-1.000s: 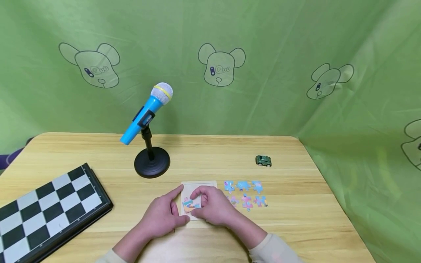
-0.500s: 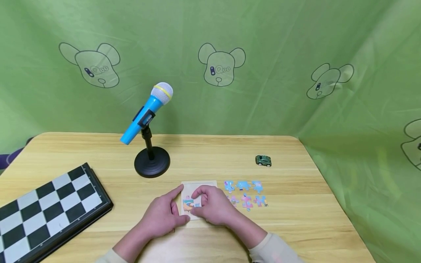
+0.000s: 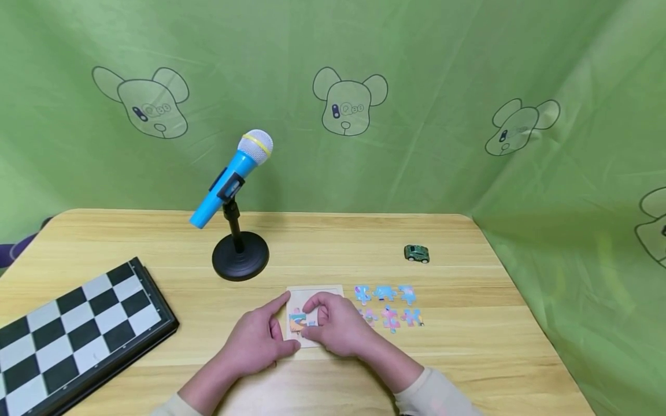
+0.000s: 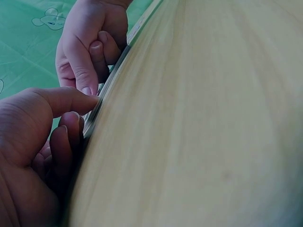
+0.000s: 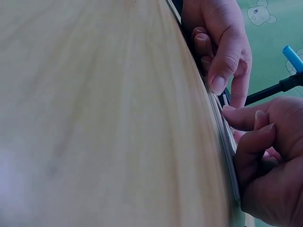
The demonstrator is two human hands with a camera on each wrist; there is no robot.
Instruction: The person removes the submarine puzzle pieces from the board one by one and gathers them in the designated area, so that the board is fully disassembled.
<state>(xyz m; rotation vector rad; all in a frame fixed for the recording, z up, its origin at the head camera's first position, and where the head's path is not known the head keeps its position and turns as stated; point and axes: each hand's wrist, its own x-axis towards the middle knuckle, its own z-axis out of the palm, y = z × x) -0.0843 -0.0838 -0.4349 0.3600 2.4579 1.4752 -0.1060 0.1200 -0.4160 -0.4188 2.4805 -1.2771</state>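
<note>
In the head view, a small pale puzzle tray (image 3: 293,297) lies on the table between my hands. My left hand (image 3: 256,342) steadies its left side, the index finger stretched along the upper edge and the thumb near the lower corner. On the tray, a colourful jigsaw piece (image 3: 297,322) with orange and blue print sits between the index finger and thumb of my right hand (image 3: 338,325), which pinches it. More printed puzzle shows beside it, partly covered by that hand. Both wrist views show the left hand (image 4: 28,132) and right hand (image 5: 279,151) close together; the piece is hidden there.
Several loose jigsaw pieces (image 3: 385,293) lie in two rows right of the tray. Behind them stands a small green toy car (image 3: 417,253). A blue microphone (image 3: 224,188) on a black stand (image 3: 240,256) is back left, and a checkered board (image 3: 83,329) lies at left.
The orange-and-blue piece was tilted on the tray a second ago and now lies straighter, turned slightly under my right fingers. My left hand has stayed in place.
</note>
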